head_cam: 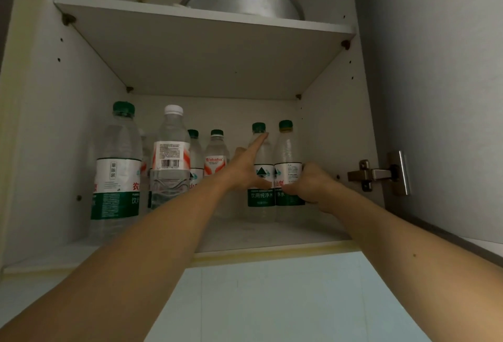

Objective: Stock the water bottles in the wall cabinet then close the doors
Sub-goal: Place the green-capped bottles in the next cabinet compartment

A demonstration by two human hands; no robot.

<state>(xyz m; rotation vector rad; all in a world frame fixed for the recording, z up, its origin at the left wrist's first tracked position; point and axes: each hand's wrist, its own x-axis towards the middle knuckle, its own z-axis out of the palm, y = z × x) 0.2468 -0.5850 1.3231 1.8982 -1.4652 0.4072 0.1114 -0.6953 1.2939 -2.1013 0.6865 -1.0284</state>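
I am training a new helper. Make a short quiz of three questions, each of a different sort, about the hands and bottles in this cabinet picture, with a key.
1. True or false: the right hand grips the rightmost bottle at its label.
2. Multiple choice: the white-capped bottle stands A) on the upper shelf, B) on the lower shelf at the left, between green-capped bottles, C) outside the cabinet.
3. Fill in: the left hand lies with straight fingers against the ____-capped bottle next to the rightmost one.

Key:
1. True.
2. B. The upper shelf holds a metal pan.
3. Green.
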